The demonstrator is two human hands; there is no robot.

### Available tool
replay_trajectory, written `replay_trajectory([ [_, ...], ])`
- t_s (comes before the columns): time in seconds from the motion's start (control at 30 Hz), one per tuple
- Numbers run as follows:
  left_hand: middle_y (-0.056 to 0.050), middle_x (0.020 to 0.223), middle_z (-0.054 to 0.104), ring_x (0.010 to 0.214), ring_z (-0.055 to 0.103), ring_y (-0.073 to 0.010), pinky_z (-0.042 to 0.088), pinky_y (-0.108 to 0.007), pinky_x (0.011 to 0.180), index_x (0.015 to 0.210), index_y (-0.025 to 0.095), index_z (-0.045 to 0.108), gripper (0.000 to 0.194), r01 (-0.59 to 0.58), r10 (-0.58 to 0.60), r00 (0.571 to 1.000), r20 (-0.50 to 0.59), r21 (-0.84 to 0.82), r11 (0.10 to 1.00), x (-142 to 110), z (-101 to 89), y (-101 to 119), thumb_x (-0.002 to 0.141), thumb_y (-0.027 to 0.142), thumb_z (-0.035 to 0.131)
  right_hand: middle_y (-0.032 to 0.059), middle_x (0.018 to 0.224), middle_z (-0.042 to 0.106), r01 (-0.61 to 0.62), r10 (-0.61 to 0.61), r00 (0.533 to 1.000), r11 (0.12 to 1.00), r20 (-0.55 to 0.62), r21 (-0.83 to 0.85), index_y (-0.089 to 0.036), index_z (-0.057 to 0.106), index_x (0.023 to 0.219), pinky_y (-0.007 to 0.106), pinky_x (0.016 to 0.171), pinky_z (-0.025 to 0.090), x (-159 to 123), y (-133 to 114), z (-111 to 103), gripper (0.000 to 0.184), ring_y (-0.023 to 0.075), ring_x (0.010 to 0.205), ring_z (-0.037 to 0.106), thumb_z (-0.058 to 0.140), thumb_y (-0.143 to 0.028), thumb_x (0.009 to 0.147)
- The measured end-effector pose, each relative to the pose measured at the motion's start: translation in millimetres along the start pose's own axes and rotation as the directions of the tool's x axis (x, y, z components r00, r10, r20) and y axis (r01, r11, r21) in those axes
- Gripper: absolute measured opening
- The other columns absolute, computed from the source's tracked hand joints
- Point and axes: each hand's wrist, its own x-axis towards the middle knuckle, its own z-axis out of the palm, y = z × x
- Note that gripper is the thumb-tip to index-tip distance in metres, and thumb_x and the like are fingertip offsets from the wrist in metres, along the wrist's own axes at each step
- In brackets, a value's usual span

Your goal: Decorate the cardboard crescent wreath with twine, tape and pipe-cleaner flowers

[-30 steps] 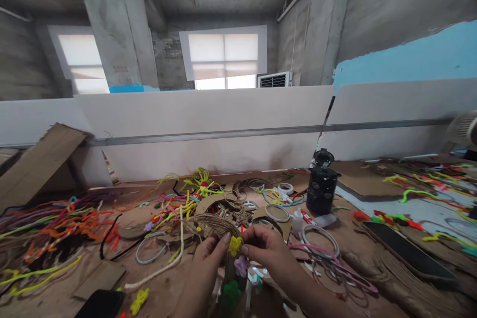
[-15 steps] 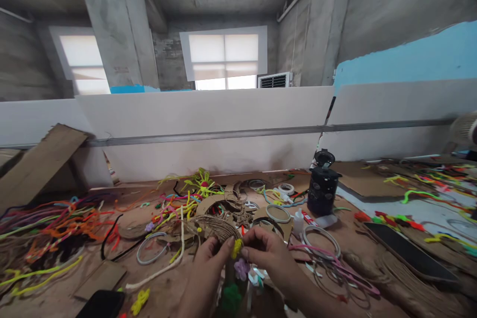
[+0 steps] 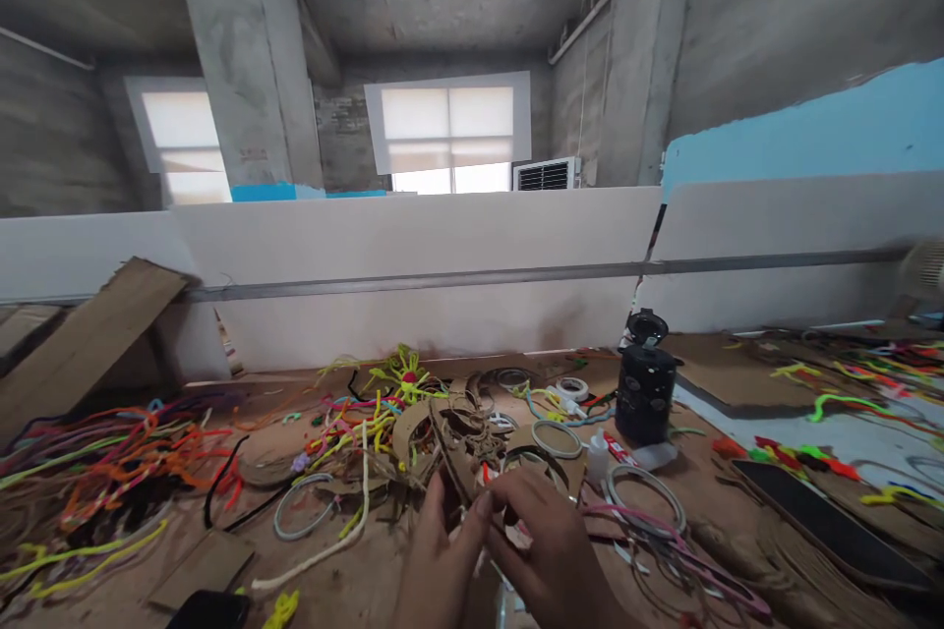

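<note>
My left hand (image 3: 441, 555) and my right hand (image 3: 542, 539) meet low in the middle of the view, fingers closed. Between them they grip a curved cardboard piece wrapped in twine (image 3: 451, 457), which stands tilted, edge toward me, above my fingertips. My right hand's fingers curl over its lower part, so what lies under them is hidden. Just beyond the hands lies a heap of cardboard rings and coloured pipe cleaners (image 3: 383, 408).
A black bottle with an open lid (image 3: 645, 393) stands to the right, a small glue bottle (image 3: 596, 457) and tape rings (image 3: 555, 438) near it. Loose pipe cleaners (image 3: 110, 462) cover the left side. A dark flat board (image 3: 833, 526) lies right; a black phone (image 3: 210, 611) bottom left. A white partition (image 3: 413, 265) backs the table.
The view has tipped up, so my hands sit lower in the picture. The cardboard piece has turned edge-on and the yellow, purple and green pipe-cleaner flowers are no longer visible.
</note>
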Motion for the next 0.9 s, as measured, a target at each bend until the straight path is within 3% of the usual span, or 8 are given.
replay_trajectory([
  [0.13, -0.011, 0.133, 0.070, 0.134, 0.054, -0.0330, 0.040, -0.042, 0.114, 0.123, 0.019, 0.069, 0.059, 0.103, -0.091, 0.993, -0.071, 0.184, 0.977, 4, -13.2, 0, 0.077, 0.056, 0.068, 0.0040, 0.086, 0.068, 0.000, -0.009, 0.995, 0.996, 0.097, 0.093, -0.022, 0.065, 0.093, 0.029, 0.068, 0.044, 1, -6, 0, 0.008, 0.0204, 0.077, 0.061, 0.058, -0.022, 0.089],
  [0.3, -0.011, 0.125, 0.074, 0.125, 0.062, -0.0334, 0.045, -0.044, 0.109, 0.117, 0.019, 0.073, 0.055, 0.067, -0.069, 0.997, 0.020, 0.078, 0.995, 11, -29.7, 9, 0.080, 0.059, 0.065, 0.0030, 0.082, 0.067, -0.235, 0.233, 0.972, 0.954, 0.033, 0.186, -0.021, 0.066, 0.087, 0.030, 0.069, 0.044, 11, -3, -13, 0.010, 0.0203, 0.076, 0.061, 0.057, -0.026, 0.089],
  [0.4, -0.010, 0.118, 0.077, 0.122, 0.063, -0.0351, 0.050, -0.045, 0.104, 0.113, 0.021, 0.076, 0.053, 0.116, -0.118, 0.993, 0.022, 0.076, 0.990, 10, -35.0, 22, 0.075, 0.057, 0.071, 0.0043, 0.092, 0.068, -0.318, 0.332, 0.943, 0.911, -0.007, 0.262, -0.021, 0.066, 0.098, 0.032, 0.072, 0.045, 17, 3, -18, 0.017, 0.0218, 0.080, 0.060, 0.061, -0.029, 0.085],
  [0.5, -0.010, 0.120, 0.077, 0.121, 0.064, -0.0356, 0.053, -0.043, 0.098, 0.111, 0.023, 0.076, 0.052, 0.187, -0.186, 0.982, -0.023, 0.069, 0.980, 7, -37.9, 35, 0.070, 0.056, 0.075, 0.0069, 0.116, 0.068, -0.355, 0.354, 0.933, 0.867, 0.068, 0.350, -0.023, 0.065, 0.119, 0.036, 0.085, 0.045, 20, 7, -18, 0.041, 0.0259, 0.098, 0.061, 0.068, -0.033, 0.079],
  [0.6, -0.009, 0.117, 0.078, 0.115, 0.067, -0.0352, 0.055, -0.042, 0.092, 0.115, 0.023, 0.073, 0.056, 0.256, -0.256, 0.967, -0.001, 0.049, 0.965, 2, -39.6, 45, 0.069, 0.055, 0.076, 0.0077, 0.114, 0.070, -0.384, 0.333, 0.923, 0.825, 0.192, 0.414, -0.022, 0.070, 0.112, 0.040, 0.093, 0.042, 19, 11, -13, 0.041, 0.0299, 0.105, 0.060, 0.073, -0.040, 0.075],
  [0.67, -0.008, 0.117, 0.078, 0.115, 0.067, -0.0344, 0.055, -0.040, 0.091, 0.115, 0.022, 0.073, 0.056, 0.269, -0.269, 0.963, -0.011, 0.068, 0.961, -1, -40.6, 50, 0.068, 0.053, 0.075, 0.0075, 0.104, 0.073, -0.421, 0.329, 0.906, 0.766, 0.267, 0.485, -0.021, 0.073, 0.100, 0.040, 0.092, 0.042, 18, 13, -10, 0.037, 0.0305, 0.103, 0.061, 0.076, -0.046, 0.074],
  [0.77, -0.007, 0.124, 0.075, 0.118, 0.065, -0.0323, 0.053, -0.036, 0.093, 0.112, 0.022, 0.073, 0.052, 0.225, -0.221, 0.974, -0.043, 0.133, 0.965, -2, -42.6, 58, 0.069, 0.051, 0.073, 0.0056, 0.088, 0.074, -0.528, 0.350, 0.849, 0.589, 0.396, 0.612, -0.020, 0.073, 0.083, 0.036, 0.081, 0.044, 18, 14, -8, 0.039, 0.0260, 0.089, 0.064, 0.083, -0.054, 0.066],
  [0.9, -0.007, 0.122, 0.076, 0.114, 0.066, -0.0328, 0.053, -0.038, 0.092, 0.110, 0.022, 0.073, 0.049, 0.189, -0.186, 0.982, -0.036, 0.239, 0.952, 1, -47.4, 62, 0.072, 0.052, 0.066, 0.0030, 0.075, 0.074, -0.619, 0.386, 0.783, 0.399, 0.488, 0.677, -0.019, 0.071, 0.075, 0.030, 0.073, 0.043, 22, 1, -22, 0.035, 0.0170, 0.071, 0.061, 0.087, -0.049, 0.066],
])
